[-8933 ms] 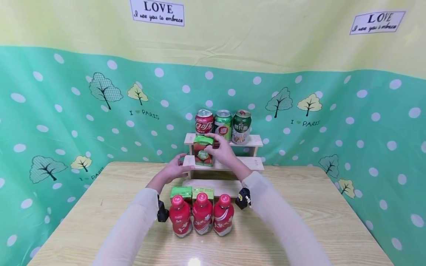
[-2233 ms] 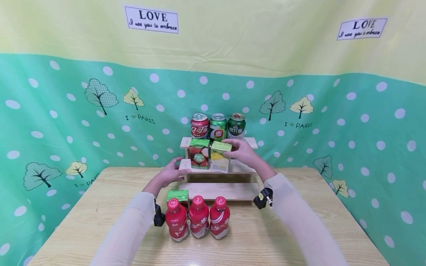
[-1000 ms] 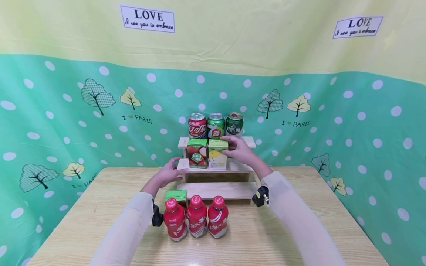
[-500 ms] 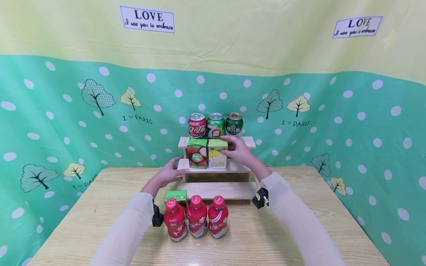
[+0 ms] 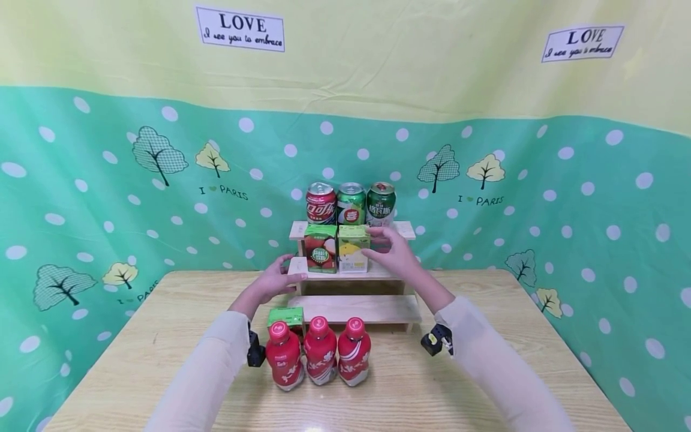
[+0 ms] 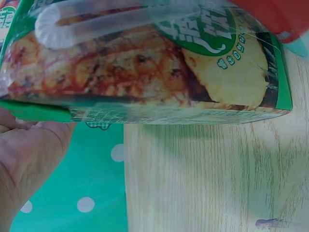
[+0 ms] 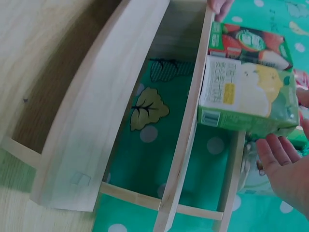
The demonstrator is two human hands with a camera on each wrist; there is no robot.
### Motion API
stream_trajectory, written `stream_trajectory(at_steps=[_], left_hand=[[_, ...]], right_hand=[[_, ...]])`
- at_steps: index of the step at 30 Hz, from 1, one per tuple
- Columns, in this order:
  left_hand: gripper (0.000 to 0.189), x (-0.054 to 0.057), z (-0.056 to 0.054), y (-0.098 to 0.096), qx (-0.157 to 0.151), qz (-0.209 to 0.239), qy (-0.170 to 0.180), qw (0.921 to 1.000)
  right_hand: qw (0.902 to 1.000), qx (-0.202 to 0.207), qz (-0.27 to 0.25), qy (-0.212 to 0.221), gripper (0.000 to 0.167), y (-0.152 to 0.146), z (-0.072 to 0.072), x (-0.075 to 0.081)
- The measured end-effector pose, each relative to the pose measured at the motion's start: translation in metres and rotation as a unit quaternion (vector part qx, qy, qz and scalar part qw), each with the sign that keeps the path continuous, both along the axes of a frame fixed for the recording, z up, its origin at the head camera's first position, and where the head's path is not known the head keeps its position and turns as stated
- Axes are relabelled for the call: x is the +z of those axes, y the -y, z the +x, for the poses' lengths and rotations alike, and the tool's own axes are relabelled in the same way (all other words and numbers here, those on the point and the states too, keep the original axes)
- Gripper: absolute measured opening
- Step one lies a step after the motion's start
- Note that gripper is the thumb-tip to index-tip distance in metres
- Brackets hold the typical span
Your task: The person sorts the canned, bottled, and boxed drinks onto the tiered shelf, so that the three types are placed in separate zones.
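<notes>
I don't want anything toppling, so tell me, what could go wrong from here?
The yellow-and-green paper drink carton stands near the middle step's front edge on the pale wooden rack; the right hand, at its side, could nudge it off.

Three red plastic bottles stand close together before the green pineapple-print carton; reaching over them might knock one down.
</notes>
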State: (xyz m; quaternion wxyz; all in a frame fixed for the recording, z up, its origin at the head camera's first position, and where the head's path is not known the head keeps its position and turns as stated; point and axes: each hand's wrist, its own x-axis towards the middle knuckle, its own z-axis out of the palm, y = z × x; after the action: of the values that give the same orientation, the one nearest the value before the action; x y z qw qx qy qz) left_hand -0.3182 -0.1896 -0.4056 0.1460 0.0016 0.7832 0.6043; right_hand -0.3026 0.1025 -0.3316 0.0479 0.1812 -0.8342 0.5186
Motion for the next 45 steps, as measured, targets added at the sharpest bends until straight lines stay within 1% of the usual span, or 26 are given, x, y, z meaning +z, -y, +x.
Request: stream_trajectory(at_steps=[3,4,5,8,13,16,19,22,26,29,31,34,36,40,45], left_hand=[[0.082,-0.004,-0.004,0.001,0.003,0.0,0.001,1.0],[0.082,-0.004,-0.003,0.001,0.004,0.0,0.002,1.0],[0.082,-0.005,-0.003,0.001,0.003,0.002,0.001,1.0],[0.082,-0.005,-0.003,0.001,0.001,0.002,0.002,1.0],[0.083,-0.004,-0.003,0.001,-0.002,-0.002,0.0,1.0],[0.082,-0.004,-0.003,0.001,-0.002,-0.001,-0.002,1.0],[0.082,-0.004,-0.003,0.002,-0.004,0.0,-0.004,1.0],[0.083,-0.005,-0.004,0.002,-0.004,-0.004,-0.002,1.0],[0.084,-0.005,-0.004,0.002,0.0,-0.007,0.002,1.0],[0.083,-0.004,-0.004,0.001,0.002,-0.006,0.004,1.0],[0.083,-0.004,-0.003,0.0,0.001,-0.007,0.001,1.0],[0.081,-0.003,-0.002,0.0,0.004,-0.007,0.001,1.0],[0.081,-0.003,-0.002,0.0,0.001,-0.007,-0.003,1.0],[0.081,-0.002,-0.001,0.0,-0.003,-0.002,-0.006,1.0],[0.08,-0.003,-0.001,0.001,-0.001,0.003,-0.007,1.0]], right_hand=[[0.9998,-0.015,-0.005,-0.013,0.044,0.002,0.007,-0.002],[0.9995,-0.02,-0.006,-0.023,0.043,0.002,0.005,-0.007],[0.9993,-0.023,-0.007,-0.028,0.041,0.002,0.006,-0.008],[0.9986,-0.036,-0.008,-0.038,0.038,0.005,0.008,-0.011],[0.9975,-0.055,-0.009,-0.043,0.034,0.008,0.01,-0.014],[0.9968,-0.06,-0.012,-0.051,0.034,0.01,0.012,-0.015],[0.9974,-0.057,-0.013,-0.042,0.033,0.013,0.015,-0.017],[0.9987,-0.045,-0.005,-0.023,0.032,0.017,0.019,-0.019],[1.0,-0.007,0.003,0.005,0.032,0.026,0.022,-0.024],[0.9987,0.041,0.006,0.029,0.035,0.033,0.024,-0.028],[0.9959,0.078,0.012,0.044,0.038,0.038,0.025,-0.03],[0.9892,0.13,0.03,0.06,0.041,0.046,0.027,-0.033],[0.9842,0.157,0.043,0.069,0.041,0.052,0.028,-0.034],[0.9737,0.199,0.074,0.083,0.043,0.062,0.028,-0.037],[0.9596,0.247,0.099,0.093,0.047,0.072,0.025,-0.043]])
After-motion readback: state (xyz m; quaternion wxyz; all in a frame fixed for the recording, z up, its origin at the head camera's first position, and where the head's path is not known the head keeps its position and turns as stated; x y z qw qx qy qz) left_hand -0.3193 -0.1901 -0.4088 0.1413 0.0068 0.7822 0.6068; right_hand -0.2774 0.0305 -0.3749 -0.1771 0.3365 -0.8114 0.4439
